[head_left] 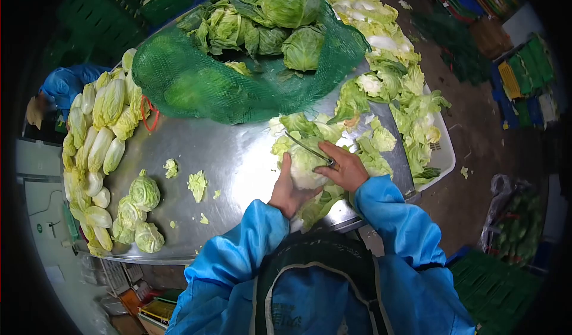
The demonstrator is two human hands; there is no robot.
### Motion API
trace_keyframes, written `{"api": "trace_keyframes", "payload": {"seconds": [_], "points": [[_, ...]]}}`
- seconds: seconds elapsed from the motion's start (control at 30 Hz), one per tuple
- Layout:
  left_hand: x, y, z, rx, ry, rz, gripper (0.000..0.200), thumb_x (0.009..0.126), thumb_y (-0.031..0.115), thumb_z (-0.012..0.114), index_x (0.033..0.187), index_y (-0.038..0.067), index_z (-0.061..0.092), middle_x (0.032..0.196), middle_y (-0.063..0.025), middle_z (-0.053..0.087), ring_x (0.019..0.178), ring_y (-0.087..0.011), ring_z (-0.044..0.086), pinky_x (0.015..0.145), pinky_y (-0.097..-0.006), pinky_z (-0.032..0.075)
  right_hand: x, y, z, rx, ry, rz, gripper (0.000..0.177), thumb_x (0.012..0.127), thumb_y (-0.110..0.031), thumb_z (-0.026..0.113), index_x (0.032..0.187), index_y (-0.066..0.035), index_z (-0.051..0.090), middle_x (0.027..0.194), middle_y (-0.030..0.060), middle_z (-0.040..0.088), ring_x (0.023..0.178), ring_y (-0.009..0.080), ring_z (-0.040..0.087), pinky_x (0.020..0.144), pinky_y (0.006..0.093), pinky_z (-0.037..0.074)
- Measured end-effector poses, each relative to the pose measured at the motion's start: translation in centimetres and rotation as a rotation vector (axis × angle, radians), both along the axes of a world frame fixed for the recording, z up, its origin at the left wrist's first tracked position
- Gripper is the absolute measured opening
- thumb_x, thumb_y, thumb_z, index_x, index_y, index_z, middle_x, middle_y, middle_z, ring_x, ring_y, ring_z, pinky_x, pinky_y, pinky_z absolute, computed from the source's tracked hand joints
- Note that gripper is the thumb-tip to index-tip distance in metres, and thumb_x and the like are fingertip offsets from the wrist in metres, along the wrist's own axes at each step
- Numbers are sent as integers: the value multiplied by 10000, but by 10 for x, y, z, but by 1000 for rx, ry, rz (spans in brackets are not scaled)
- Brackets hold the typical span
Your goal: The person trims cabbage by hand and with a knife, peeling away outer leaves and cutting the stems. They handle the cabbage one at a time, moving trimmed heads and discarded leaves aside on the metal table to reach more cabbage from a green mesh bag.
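Note:
A pale green cabbage [305, 163] rests near the front edge of the steel table [238, 144]. My left hand [287, 191] cups its near side. My right hand [344, 167] grips a thin knife [307, 147], whose blade lies across the top of the cabbage. Loose outer leaves [316, 207] lie around and under the cabbage. Both arms wear blue sleeves.
A green net sack [202, 88] of cabbages [289, 4] fills the far side. Trimmed long cabbages [98, 138] line the left edge, small round ones [143, 192] nearer. Cut leaves [405, 103] pile on the right over a white crate [444, 156]. Another person in blue [65, 82] stands far left.

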State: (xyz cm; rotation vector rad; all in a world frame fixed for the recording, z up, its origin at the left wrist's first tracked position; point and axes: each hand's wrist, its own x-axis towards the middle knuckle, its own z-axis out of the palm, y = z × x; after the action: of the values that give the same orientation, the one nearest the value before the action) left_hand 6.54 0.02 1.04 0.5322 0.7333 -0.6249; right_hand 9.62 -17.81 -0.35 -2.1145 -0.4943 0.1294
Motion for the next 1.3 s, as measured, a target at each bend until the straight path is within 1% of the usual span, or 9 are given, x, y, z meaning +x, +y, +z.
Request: {"api": "trace_keyframes", "payload": {"seconds": [0.13,0.2,0.3,0.4,0.53,0.63,0.93,1.13,1.3], "points": [[15,3,6,54,83,32,647,899,658,355,1328,180,433,1312,-88,499,1193,-287,474,984,-543,368,12,17,-15,68,-158,-92,460,798,-270,727,1151,-9,593,1144,236,603,1098,342,586,855,386,513],[19,5,7,41,81,29,632,909,648,339,1324,181,439,1313,-89,499,1193,-291,481,978,-550,379,15,27,-17,149,-36,-256,393,811,-192,718,1116,25,597,1055,206,652,957,266,661,781,318,530],[22,3,4,52,61,11,619,915,639,332,1324,188,441,1318,-86,497,1196,-295,482,958,-566,394,19,26,-2,147,101,-310,309,808,-216,705,1012,8,645,991,204,662,809,319,675,694,377,543],[20,0,6,57,55,12,617,914,637,336,1331,193,432,1327,-85,490,1200,-300,477,954,-572,394,29,11,-30,175,193,-177,431,805,-236,711,1149,-6,590,1080,222,630,799,324,664,691,385,531],[16,2,9,70,49,2,610,916,628,347,1342,197,420,1333,-87,483,1201,-308,473,960,-570,391,5,-13,19,118,309,45,601,846,-301,655,1343,-50,430,1272,238,517,809,347,652,704,405,523],[19,-1,9,44,59,4,596,920,618,353,1334,196,426,1330,-85,486,1196,-298,476,962,-568,392,-9,-13,7,-106,11,119,710,884,-373,579,1447,-95,249,1408,234,372,839,397,633,733,431,519],[30,0,11,84,68,-20,560,950,600,278,1320,209,435,1314,-55,507,1186,-274,481,985,-557,362,1,-3,6,-385,-130,21,611,904,-382,530,1425,-152,311,1371,226,424,763,411,638,625,448,533],[25,3,7,97,33,-37,560,952,574,307,1351,191,401,1336,-84,482,1221,-293,465,956,-576,397,11,-12,-10,-244,-238,-4,444,907,-296,545,1307,-126,452,1273,172,537,747,374,642,621,440,528],[19,7,5,60,53,-5,590,949,586,298,1371,181,378,1360,-91,465,1237,-307,455,982,-584,364,20,-9,-7,17,21,-72,381,870,-273,611,1195,-91,531,1165,162,584,953,348,610,769,412,496]]}}
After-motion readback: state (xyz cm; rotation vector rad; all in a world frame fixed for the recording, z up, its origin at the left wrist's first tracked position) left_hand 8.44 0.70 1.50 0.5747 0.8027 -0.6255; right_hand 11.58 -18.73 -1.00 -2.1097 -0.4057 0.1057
